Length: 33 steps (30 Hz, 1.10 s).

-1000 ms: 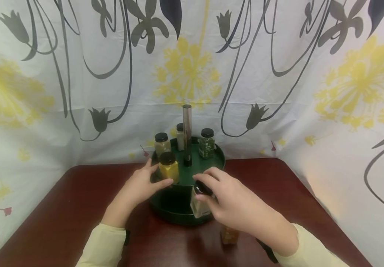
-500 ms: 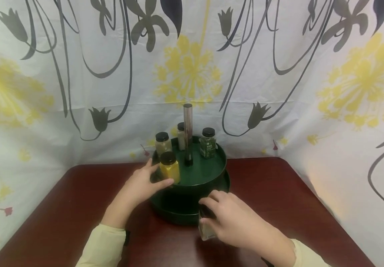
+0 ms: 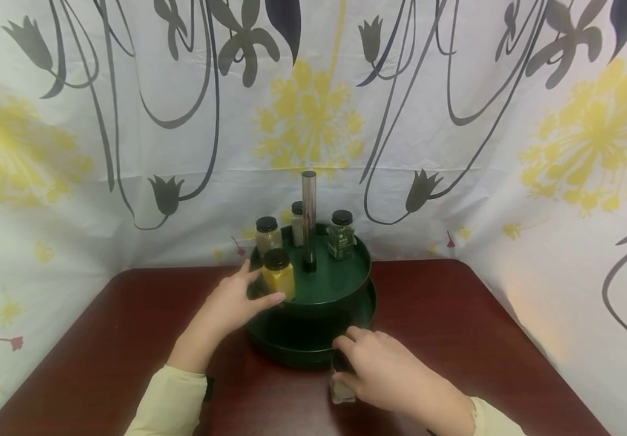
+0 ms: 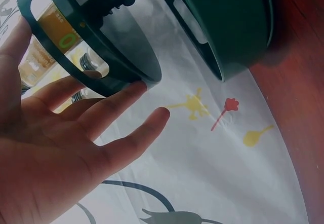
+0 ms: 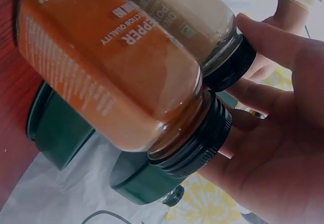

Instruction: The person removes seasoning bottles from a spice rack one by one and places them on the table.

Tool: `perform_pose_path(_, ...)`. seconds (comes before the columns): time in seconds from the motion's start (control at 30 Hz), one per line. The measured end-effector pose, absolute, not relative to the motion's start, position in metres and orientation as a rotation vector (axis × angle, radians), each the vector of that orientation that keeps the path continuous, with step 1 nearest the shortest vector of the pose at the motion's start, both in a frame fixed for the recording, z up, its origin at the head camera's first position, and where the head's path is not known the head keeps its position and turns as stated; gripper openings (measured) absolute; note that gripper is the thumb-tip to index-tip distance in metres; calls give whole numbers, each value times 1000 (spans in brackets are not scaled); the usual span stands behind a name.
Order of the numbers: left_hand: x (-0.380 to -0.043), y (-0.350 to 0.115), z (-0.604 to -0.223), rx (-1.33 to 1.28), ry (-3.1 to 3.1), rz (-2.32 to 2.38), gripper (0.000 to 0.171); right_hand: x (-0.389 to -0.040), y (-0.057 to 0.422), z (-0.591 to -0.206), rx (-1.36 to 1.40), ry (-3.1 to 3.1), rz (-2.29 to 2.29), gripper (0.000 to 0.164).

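My right hand (image 3: 387,369) holds a spice jar of pale powder (image 3: 342,395) by its black lid, low over the table in front of a green two-tier turntable (image 3: 341,284). In the right wrist view that jar, the onion powder (image 5: 187,16), stands right beside an orange pepper jar (image 5: 111,67), which my right hand hides in the head view. Fingers spread, my left hand (image 3: 234,303) rests at the upper tray's left rim, around a yellow spice jar (image 3: 279,282). From the left wrist, its fingertips (image 4: 139,87) touch the slotted rim.
On the upper tray, a green-leaf jar (image 3: 342,240) stands at the right and two pale jars stand at the back, one (image 3: 268,237) left of the metal post (image 3: 309,221). A patterned curtain (image 3: 210,121) hangs behind the dark red table (image 3: 433,315).
My right hand has brought the pale-powder jar down from the turntable's front edge towards the tabletop, nearer me. It now covers the orange jar. My left hand has stayed at the rim.
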State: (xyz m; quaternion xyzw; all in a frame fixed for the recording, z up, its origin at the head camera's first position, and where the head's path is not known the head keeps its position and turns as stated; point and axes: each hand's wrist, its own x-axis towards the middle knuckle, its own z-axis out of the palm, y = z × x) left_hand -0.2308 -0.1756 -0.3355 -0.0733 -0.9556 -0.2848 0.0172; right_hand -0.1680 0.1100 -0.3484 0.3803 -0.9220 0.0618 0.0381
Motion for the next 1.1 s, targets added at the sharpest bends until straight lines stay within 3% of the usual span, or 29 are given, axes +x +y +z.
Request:
perform_pose_path(0.33, -225, -170, -340, -198, -2991, -820, 102, -170, 109, -347, 1164, -2899, 194, 36)
perform_pose_path(0.7, -198, -138, -348, -213, -2912, -311, 103, -171, 114, -338, 1051, -2680, 217, 46)
perform_pose_path(1.1, -171, -117, -337, -294, -2920, -72, 95, -176, 118, -333, 919, -2641, 192, 58)
